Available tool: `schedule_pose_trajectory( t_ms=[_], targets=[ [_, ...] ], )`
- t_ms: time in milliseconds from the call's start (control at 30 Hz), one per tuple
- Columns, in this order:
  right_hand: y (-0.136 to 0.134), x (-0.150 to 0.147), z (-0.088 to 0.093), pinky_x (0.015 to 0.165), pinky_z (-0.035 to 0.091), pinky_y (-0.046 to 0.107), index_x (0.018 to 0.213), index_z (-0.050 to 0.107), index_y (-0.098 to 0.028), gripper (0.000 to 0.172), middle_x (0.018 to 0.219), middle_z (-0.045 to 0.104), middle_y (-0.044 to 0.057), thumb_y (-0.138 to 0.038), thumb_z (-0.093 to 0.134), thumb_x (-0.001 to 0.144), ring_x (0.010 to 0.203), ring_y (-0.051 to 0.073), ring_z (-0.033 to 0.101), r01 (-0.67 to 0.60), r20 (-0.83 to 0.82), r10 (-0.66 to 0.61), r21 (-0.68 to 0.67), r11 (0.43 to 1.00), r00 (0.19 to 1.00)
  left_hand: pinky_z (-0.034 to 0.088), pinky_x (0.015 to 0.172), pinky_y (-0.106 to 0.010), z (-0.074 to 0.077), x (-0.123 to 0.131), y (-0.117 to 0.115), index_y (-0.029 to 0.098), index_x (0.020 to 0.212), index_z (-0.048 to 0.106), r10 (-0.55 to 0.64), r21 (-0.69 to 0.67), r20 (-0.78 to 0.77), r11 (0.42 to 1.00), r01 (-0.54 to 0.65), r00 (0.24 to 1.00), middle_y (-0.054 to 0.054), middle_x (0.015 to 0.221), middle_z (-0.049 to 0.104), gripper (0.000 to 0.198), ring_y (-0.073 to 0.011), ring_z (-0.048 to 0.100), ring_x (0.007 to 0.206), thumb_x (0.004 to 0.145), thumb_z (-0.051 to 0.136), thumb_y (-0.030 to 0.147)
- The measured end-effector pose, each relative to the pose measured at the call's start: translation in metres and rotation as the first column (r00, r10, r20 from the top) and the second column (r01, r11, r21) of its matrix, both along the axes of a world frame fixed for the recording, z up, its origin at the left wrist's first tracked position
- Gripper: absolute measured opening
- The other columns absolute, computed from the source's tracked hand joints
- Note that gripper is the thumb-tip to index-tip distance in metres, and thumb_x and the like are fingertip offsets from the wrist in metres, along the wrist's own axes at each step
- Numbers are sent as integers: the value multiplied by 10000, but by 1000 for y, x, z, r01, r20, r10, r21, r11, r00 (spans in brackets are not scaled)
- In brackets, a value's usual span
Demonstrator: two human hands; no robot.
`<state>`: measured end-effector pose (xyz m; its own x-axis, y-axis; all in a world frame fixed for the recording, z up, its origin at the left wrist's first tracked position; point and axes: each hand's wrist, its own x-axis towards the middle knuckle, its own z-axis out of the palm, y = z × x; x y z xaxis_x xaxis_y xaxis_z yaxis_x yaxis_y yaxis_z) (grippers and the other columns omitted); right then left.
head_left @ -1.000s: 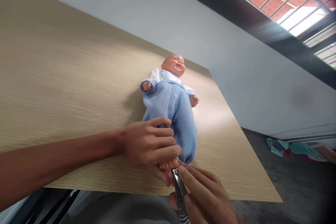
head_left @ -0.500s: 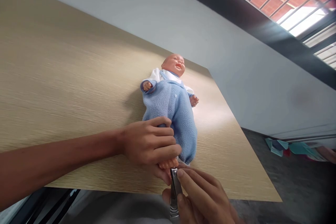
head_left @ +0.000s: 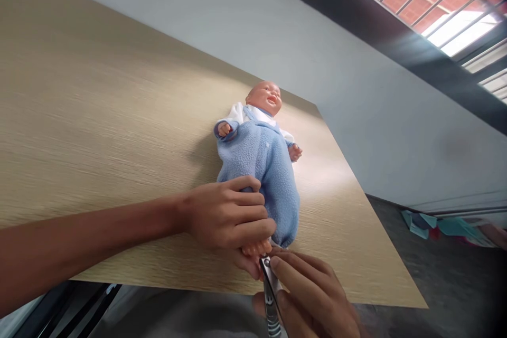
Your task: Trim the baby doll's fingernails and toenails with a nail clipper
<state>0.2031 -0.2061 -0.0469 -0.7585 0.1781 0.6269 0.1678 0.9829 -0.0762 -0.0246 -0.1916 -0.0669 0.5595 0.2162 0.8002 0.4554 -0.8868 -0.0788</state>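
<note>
A baby doll (head_left: pixel 279 185) in blue fleece overalls and a white top lies on its back, its head away from me. My left hand (head_left: pixel 233 214) is wrapped round the doll's lower leg on the left, the thumb under its bare foot (head_left: pixel 256 248). In my right hand (head_left: pixel 312 285) is a silver nail clipper (head_left: pixel 270 290), held between thumb and fingers with its jaws up against the toes. Whether the jaws touch a toe is too small to tell.
The doll lies near the front edge of a light wooden table (head_left: pixel 119 111). Behind it rises a pale wall (head_left: pixel 190 5) with a barred window (head_left: pixel 431 0). Blue-green items (head_left: pixel 451 224) lie on the dark floor to the right.
The nail clipper has tilted, its rear end shifting slightly right with my right hand. My left hand keeps its hold on the doll's leg. The whole view has shifted a little.
</note>
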Motion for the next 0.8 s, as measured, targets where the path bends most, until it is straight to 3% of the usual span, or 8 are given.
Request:
schedule_pose_trajectory(
  t_ms=[133,467,633,800],
  targets=[
    [-9,-2,3,799,651,291,914,621,-211,248,941,738,7,6,636,794,891,169,745,43,-93,-50,-78,996,994,513,824,-400,1,0,0,90,901,655,7,2,1,1000,-7,1000,-54,714,676,569,-190,649,699,984,457,617],
    [-5,-7,25,779,634,233,927,620,-210,136,893,749,3,-76,612,908,837,133,748,31,2,-32,-193,981,999,497,846,-400,1,-1,-1,103,893,646,16,-7,-15,1000,-16,1000,-43,716,669,508,-187,642,700,991,475,570],
    [-4,-13,23,709,637,249,887,625,-201,122,880,755,-4,-87,584,906,783,143,747,25,-21,-28,-135,991,999,492,871,-395,-1,-2,-2,110,926,634,28,-9,-27,1000,-29,999,-47,745,682,326,-185,640,725,1013,474,380],
    [5,-18,19,560,612,176,1023,671,-136,192,783,746,29,-120,516,911,677,123,723,-25,-52,22,-48,999,998,489,869,-384,-1,-2,-2,125,914,628,41,-6,-57,999,-42,998,-33,729,665,281,-175,616,711,1012,439,309]
  ],
)
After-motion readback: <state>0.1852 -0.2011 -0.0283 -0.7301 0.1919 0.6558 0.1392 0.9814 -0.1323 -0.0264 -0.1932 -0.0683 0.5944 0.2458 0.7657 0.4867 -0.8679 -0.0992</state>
